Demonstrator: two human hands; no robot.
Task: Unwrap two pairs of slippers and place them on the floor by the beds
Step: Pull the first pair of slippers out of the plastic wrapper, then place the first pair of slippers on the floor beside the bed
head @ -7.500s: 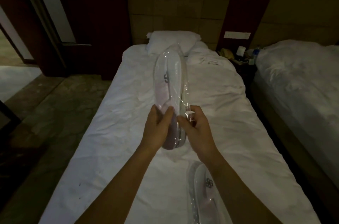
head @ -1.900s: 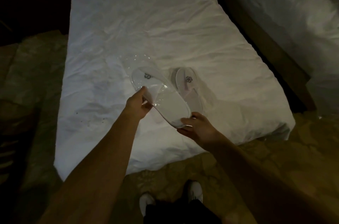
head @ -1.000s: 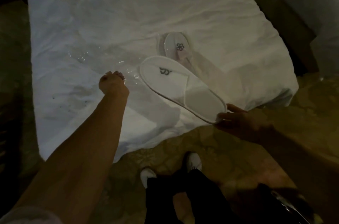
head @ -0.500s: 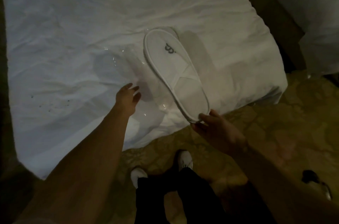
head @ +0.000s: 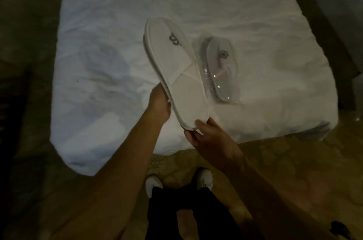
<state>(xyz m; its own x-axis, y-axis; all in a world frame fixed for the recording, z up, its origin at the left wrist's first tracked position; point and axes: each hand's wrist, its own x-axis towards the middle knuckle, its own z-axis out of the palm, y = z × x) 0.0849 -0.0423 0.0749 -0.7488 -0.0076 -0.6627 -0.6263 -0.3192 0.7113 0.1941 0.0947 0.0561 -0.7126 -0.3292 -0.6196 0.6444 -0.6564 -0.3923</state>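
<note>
A flat white pair of unwrapped slippers (head: 176, 68), stacked and bearing a grey logo, is held above the foot of the bed (head: 117, 13). My left hand (head: 160, 102) grips its left edge near the toe end. My right hand (head: 206, 133) pinches the toe end from below. To the right, a second pair of slippers in clear plastic wrap (head: 221, 70) lies on the sheet. The empty clear wrapper (head: 102, 66) lies faintly visible on the sheet to the left.
Patterned yellowish floor (head: 294, 171) runs along the bed's foot, where my white shoes (head: 204, 178) stand. A second bed (head: 341, 0) is at the upper right across a dark gap. A small dark object (head: 341, 230) lies on the floor at the lower right.
My left hand has left the empty wrapper on the sheet and taken hold of the unwrapped slippers' edge. The view shifted, so the wrapped pair shows again beside them.
</note>
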